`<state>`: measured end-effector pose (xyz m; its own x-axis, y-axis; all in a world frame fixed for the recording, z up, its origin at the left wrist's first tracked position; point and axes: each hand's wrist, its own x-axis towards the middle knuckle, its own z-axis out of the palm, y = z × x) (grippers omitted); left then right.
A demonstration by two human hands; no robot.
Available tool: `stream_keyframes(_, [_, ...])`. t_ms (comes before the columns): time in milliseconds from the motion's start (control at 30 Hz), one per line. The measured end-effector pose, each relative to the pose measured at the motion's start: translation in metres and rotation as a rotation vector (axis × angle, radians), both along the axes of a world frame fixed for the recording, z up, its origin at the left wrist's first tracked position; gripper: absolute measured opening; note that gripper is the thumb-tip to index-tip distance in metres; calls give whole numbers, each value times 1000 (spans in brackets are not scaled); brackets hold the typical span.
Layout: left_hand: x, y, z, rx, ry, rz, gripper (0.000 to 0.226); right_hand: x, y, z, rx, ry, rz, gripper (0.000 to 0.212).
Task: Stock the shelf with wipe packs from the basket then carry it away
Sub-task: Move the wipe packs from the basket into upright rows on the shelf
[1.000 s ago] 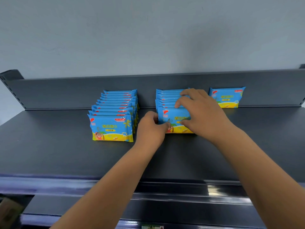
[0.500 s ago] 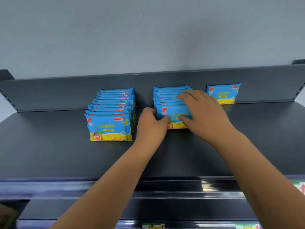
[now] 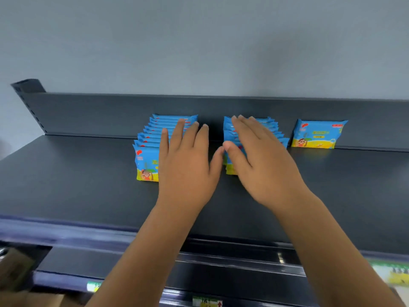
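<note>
Two rows of blue and yellow wipe packs stand upright on the dark grey shelf [image 3: 77, 178]. My left hand [image 3: 186, 165] hovers flat with fingers spread in front of the left row [image 3: 147, 151], covering its right side and holding nothing. My right hand [image 3: 261, 160] is spread over the middle row [image 3: 230, 131], hiding most of it, and grips nothing. A single wipe pack [image 3: 316, 135] leans against the shelf's back panel at the right. The basket is out of view.
The shelf's back panel [image 3: 110, 114] runs across behind the packs, under a plain grey wall. A lower shelf edge with price labels [image 3: 207, 302] lies below my arms. Something brown like cardboard [image 3: 15, 271] shows at the bottom left.
Both hands have let go of the middle row's front pack and opened flat. My left hand has shifted left in front of the left row. The camera has tilted.
</note>
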<state>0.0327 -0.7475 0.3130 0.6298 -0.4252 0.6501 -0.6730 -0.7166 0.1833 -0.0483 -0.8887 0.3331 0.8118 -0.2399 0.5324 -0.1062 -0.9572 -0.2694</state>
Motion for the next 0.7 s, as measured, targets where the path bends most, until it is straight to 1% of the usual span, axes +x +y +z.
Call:
stream_keyframes(167, [3,70,-2,-1,2,210,63,37,68,2,-104,14,96,62])
stream_keyframes(333, [-2,167,-19,18,69,456,61,80,161,-16,-33,56,266,59])
stream_keyframes(500, [-24,277,-49,0,159,758,63,98,269,-47,-32,136,546,58])
stream_keyframes(633, [-54,369,-72,-32,228,978,61,98,362,-70,-97,195,794,65])
stream_keyframes(700, [-72,412,-84,-33,249,1074,63,96,410,-81,-108,216,898,65])
